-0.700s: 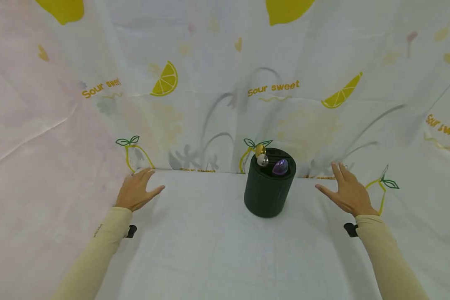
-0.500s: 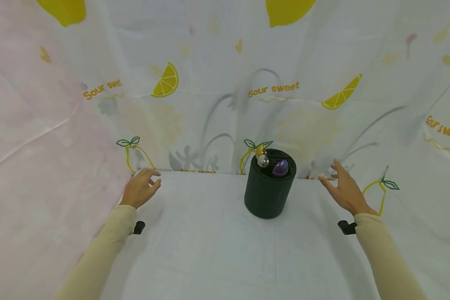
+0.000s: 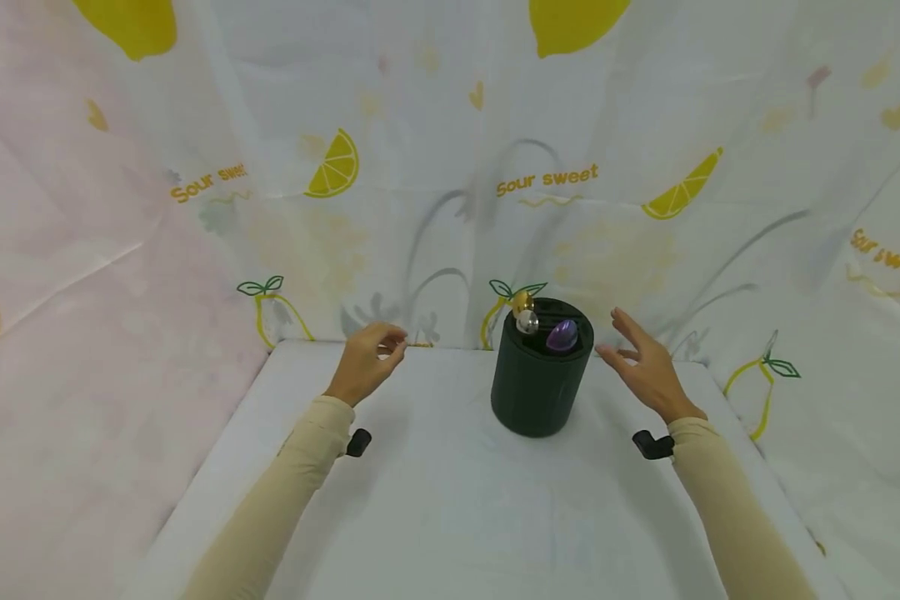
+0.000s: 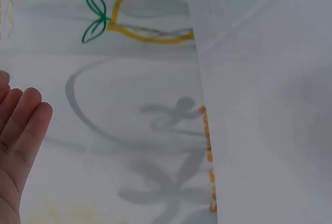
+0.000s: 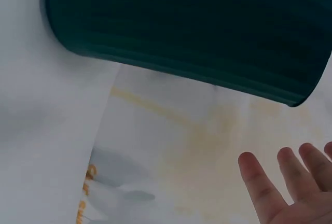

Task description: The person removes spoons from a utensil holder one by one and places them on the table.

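Flanking a green holder (image 3: 537,392), relaxed hands (image 3: 363,360) (image 3: 648,371) cropped in wrist views, shiny pieces (image 3: 562,336) partly hidden inside

A dark green cylindrical holder (image 3: 536,396) stands upright on the tabletop (image 3: 450,500), near the far edge towards one o'clock. Above its slotted black top (image 3: 558,311) show a shiny gold end (image 3: 522,302) at eleven o'clock, a silver end (image 3: 527,322) at ten, a purple end (image 3: 562,335) at four.

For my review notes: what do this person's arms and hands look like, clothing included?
The left sleeve and right sleeve are long and pale beige. A small black piece juts from the left cuff, a similar one from the right. The left hand and right hand wear no gloves.
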The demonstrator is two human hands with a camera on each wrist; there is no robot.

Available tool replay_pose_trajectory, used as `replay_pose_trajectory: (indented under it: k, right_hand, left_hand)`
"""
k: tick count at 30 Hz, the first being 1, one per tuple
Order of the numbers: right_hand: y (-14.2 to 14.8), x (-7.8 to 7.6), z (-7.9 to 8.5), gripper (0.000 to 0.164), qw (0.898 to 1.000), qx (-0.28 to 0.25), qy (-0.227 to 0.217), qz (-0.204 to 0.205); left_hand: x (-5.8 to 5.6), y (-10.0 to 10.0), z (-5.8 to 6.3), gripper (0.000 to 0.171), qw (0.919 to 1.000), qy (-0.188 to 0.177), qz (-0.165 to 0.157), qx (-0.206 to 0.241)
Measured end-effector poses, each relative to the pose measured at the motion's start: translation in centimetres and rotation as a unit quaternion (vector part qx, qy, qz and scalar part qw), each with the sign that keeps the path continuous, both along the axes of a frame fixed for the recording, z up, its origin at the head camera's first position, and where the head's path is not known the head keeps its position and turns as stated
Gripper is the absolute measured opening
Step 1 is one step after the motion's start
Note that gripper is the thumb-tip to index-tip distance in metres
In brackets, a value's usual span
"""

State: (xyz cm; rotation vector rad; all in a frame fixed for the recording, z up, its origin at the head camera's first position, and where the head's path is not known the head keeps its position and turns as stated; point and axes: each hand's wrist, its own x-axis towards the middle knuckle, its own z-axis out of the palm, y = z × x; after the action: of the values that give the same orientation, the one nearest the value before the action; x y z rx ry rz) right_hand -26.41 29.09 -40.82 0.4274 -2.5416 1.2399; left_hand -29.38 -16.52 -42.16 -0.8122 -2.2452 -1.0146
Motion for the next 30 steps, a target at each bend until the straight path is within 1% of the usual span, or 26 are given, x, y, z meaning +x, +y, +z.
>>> replay_pose_trajectory:
  k: [2, 4, 7, 9, 12, 14, 18, 21, 25, 30]
  right_hand:
    - [-0.4, 0.0, 0.0, 0.072, 1.000, -0.010, -0.011, 0.009]
    - [-0.8, 0.1, -0.1, 0.073, 1.000, -0.011, -0.025, 0.013]
    - [-1.6, 0.4, 0.1, 0.075, 0.999, -0.014, -0.047, 0.019]
    - [-2.2, 0.9, 0.6, 0.076, 0.998, -0.019, -0.052, 0.026]
    - [-3.0, 1.5, 1.4, 0.076, 0.998, -0.031, -0.046, 0.039]
    - [-3.2, 1.7, 1.9, 0.075, 0.998, -0.037, -0.037, 0.044]
    - [-3.4, 1.6, 1.8, 0.074, 0.997, -0.050, -0.023, 0.056]
    - [-3.5, 1.4, 1.3, 0.075, 0.996, -0.066, -0.022, 0.062]
    - [-3.7, 1.3, 0.7, 0.076, 0.995, -0.084, -0.024, 0.056]
    - [-3.8, 1.2, 0.4, 0.076, 0.995, -0.087, -0.021, 0.046]
  left_hand:
    - [-0.3, 1.8, -0.1, 0.016, 0.9997, -0.001, -0.021, 0.014]
    - [-0.3, 3.4, -0.1, 0.016, 0.9991, -0.003, -0.035, 0.024]
    - [-0.2, 5.4, 0.1, 0.015, 0.9981, -0.002, -0.052, 0.035]
    - [-0.1, 6.7, 0.3, 0.014, 0.9972, 0.005, -0.065, 0.037]
    - [0.1, 8.4, 0.7, 0.014, 0.9947, 0.017, -0.092, 0.042]
    - [0.1, 9.5, 1.0, 0.014, 0.9932, 0.024, -0.105, 0.046]
    - [0.0, 11.4, 1.8, 0.015, 0.9902, 0.021, -0.124, 0.061]
    - [0.0, 12.7, 2.3, 0.014, 0.9895, 0.005, -0.126, 0.071]
    - [0.1, 14.1, 2.6, 0.016, 0.9894, -0.033, -0.114, 0.085]
    - [0.0, 15.8, 3.0, 0.026, 0.9851, -0.074, -0.122, 0.097]
